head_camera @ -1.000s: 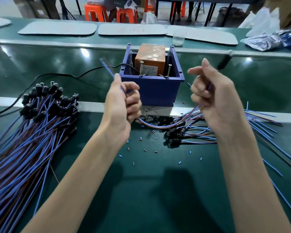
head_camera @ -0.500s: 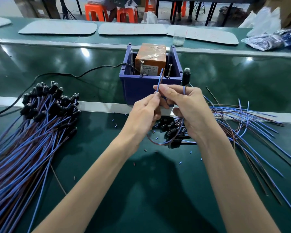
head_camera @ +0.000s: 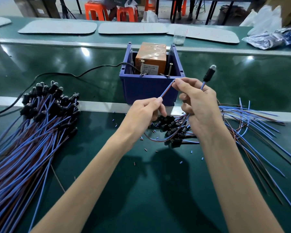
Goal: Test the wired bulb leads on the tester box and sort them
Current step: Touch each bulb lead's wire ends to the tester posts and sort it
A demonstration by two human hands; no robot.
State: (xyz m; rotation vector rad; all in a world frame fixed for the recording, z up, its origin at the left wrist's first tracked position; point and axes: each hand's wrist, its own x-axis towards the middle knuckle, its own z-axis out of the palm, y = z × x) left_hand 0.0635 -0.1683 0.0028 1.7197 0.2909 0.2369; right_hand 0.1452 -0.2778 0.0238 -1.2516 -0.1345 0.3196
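Pinching the bulb lead (head_camera: 166,90) in the left hand (head_camera: 144,113), also pinching it nearer the tip in the right hand (head_camera: 196,105), with its bulb (head_camera: 208,74) poking up behind the knuckles. Holding that tip at the tester box (head_camera: 141,91) rim, by the right screw (head_camera: 170,68).

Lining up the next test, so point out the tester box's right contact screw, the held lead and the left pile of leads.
right contact screw (head_camera: 170,70): head view, mid-shaft.
held lead (head_camera: 208,75): head view, black bulb holder.
left pile of leads (head_camera: 29,145): head view, bundled wires.
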